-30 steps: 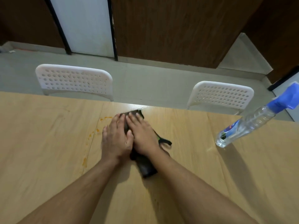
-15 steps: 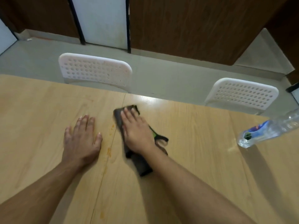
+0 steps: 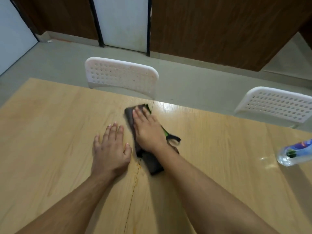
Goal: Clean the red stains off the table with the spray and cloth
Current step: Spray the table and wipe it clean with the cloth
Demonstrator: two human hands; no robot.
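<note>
A dark folded cloth (image 3: 152, 162) with a green edge and a loop lies on the light wooden table (image 3: 50, 132), near its middle seam. My right hand (image 3: 148, 130) presses flat on the cloth, fingers straight. My left hand (image 3: 111, 149) rests flat on the bare table just left of the cloth. Faint orange-red specks (image 3: 137, 164) show along the seam beside the cloth's near end. The clear spray bottle (image 3: 294, 153) with a blue label stands at the right edge of the view, its top cut off.
Two white perforated chair backs (image 3: 121, 75) (image 3: 276, 105) stand at the table's far edge. Beyond them are a grey floor, brown wood panels and a white door.
My right hand has slid the cloth left over the stains along the seam. My left hand, which came off the cloth a second ago, now lies on the table closer to it.
</note>
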